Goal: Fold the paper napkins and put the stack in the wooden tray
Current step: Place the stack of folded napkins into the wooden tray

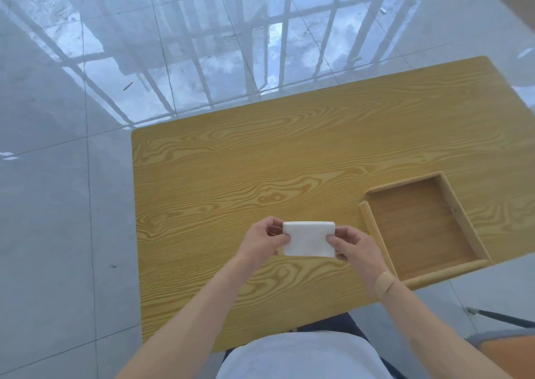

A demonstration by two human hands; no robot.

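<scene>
A white stack of folded paper napkins (308,238) is held just above the wooden table (231,170), near its front middle. My left hand (262,238) pinches the stack's left edge and my right hand (354,247) pinches its right edge, thumbs on top. The stack looks like a neat rectangle; I cannot tell how many napkins it holds. The wooden tray (376,234) lies on the table to the right of my right hand, its bottom bare, with raised rims on all sides.
The table stands on a glossy grey tiled floor (58,205) that reflects window bars. A chair edge with an orange seat (509,349) shows at the lower right. A plaster is stuck on my right wrist (383,284).
</scene>
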